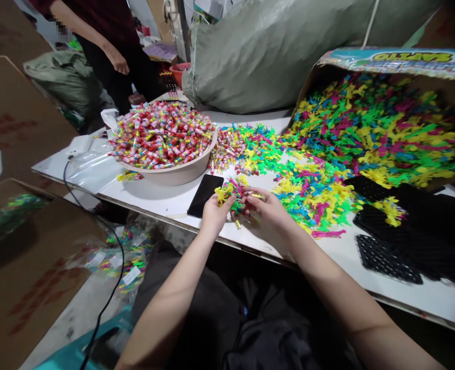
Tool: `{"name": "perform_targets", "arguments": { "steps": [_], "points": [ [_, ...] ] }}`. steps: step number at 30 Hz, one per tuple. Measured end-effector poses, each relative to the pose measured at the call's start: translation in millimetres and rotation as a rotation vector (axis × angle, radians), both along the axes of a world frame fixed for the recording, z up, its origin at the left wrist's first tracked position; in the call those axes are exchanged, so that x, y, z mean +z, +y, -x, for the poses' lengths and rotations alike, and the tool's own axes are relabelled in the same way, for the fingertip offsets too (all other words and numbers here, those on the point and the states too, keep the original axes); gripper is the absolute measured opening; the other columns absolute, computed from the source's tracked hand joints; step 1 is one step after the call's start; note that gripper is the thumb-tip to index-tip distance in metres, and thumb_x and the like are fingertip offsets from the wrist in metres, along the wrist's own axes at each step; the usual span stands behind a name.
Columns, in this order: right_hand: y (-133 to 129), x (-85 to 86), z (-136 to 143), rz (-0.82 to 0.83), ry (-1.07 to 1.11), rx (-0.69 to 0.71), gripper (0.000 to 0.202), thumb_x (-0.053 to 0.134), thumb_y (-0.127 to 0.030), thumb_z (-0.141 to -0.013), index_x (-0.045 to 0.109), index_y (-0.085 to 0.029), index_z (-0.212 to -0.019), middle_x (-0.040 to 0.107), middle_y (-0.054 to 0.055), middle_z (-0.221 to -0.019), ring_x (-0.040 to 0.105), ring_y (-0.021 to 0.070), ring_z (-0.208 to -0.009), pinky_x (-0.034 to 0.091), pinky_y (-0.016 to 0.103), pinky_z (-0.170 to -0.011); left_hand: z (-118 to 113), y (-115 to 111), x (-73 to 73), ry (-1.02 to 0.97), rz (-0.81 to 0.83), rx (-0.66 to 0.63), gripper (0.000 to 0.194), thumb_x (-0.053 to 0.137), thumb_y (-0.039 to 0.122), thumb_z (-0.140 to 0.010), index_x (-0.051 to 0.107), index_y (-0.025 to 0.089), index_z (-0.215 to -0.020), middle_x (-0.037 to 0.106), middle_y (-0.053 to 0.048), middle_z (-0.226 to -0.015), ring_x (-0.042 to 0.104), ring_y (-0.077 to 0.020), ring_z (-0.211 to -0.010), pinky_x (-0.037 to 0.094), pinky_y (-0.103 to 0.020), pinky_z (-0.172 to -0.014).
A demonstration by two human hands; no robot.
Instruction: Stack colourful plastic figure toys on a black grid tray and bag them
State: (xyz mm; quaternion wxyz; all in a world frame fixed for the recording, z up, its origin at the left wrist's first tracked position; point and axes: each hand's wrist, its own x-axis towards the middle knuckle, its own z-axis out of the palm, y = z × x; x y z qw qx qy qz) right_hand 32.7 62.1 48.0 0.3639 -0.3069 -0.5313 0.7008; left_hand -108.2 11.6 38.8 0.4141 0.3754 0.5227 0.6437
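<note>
My left hand [215, 211] is closed round several small plastic figures [224, 194], yellow, pink and green, near the table's front edge. Just to its right, my right hand [268, 208] has its fingers pinched at the same cluster; what exactly they grip is too small to make out. A dark flat phone-like slab [205, 195] lies beside my left hand. Behind my hands stands a round pale basin [177, 174] heaped with small red and pink wrapped pieces [161, 133]. Loose coloured figures [315, 198] spread over the white table to the right.
An open carton [397, 64] at the right spills coloured figures. Black perforated pads [385, 257] lie on the right of the table. A large green sack [250, 61] rests behind. A person [111, 46] stands at the back left. Cartons and a black cable [122, 257] are at left.
</note>
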Motion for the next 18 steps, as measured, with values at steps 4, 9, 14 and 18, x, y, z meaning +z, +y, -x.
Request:
{"name": "perform_targets", "arguments": {
  "steps": [4,9,14,18],
  "points": [
    [7.4,-4.6,-2.5,0.116,0.119,-0.065,0.031,0.068,-0.043,-0.068,0.065,-0.022,-0.091,0.061,-0.001,-0.069,0.055,0.0083,-0.059,0.046,0.020,-0.055,-1.2,-1.3,3.5,0.079,0.049,-0.053,0.029,0.063,0.039,-0.069,0.062,0.012,-0.080,0.066,-0.005,-0.072,0.058,-0.0116,-0.060,0.047,-0.022,-0.057],
    [10.0,-2.4,-4.5,0.186,0.166,-0.079,0.030,0.072,-0.041,-0.064,0.067,-0.021,-0.086,0.062,-0.001,-0.069,0.057,0.0088,-0.063,0.047,0.018,-0.056,-5.2,-3.5,3.9,0.113,0.056,-0.068,0.027,0.065,0.035,-0.066,0.060,0.012,-0.078,0.064,-0.002,-0.068,0.058,-0.0107,-0.059,0.047,-0.021,-0.056],
    [9.7,1.0,-4.2,0.174,0.217,-0.143,0.028,0.075,-0.039,-0.061,0.065,-0.022,-0.081,0.064,-0.001,-0.072,0.058,0.0097,-0.063,0.048,0.019,-0.057,-5.9,-5.9,0.0,0.272,0.077,-0.057,0.026,0.063,0.036,-0.068,0.061,0.013,-0.081,0.064,-0.002,-0.068,0.057,-0.0108,-0.054,0.045,-0.020,-0.050],
    [10.2,1.9,-4.2,0.162,0.225,-0.172,0.028,0.073,-0.044,-0.061,0.064,-0.021,-0.075,0.063,-0.001,-0.066,0.057,0.0097,-0.059,0.047,0.019,-0.055,-4.3,-8.0,-1.1,0.473,0.018,-0.027,0.021,0.061,0.033,-0.070,0.063,0.014,-0.078,0.063,-0.002,-0.068,0.056,-0.0106,-0.056,0.043,-0.019,-0.052]
  ]
}}
